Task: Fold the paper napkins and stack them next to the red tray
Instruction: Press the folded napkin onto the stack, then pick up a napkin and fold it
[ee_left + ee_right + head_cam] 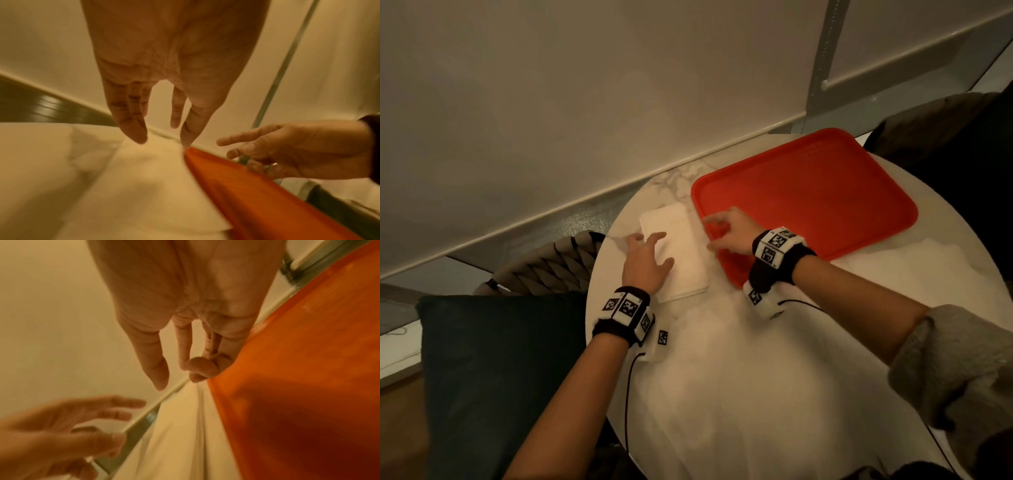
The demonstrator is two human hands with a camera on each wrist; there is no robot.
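Napkins lie stacked under the left hand, whose spread, relaxed fingers hold nothing; long axis runs near to far. The right hand, loosely spread and empty, hovers just right, over the red tray's near-left edge.

Black fabric wristbands carrying white square-patterned marker tags circle both wrists; a thin dark cable trails; grey knitted sleeve.

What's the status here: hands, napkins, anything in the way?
Left hand open, above the folded napkin stack. Right hand open, empty, over the red tray rim. Stack lies on the table beside the tray. Nothing in the way.
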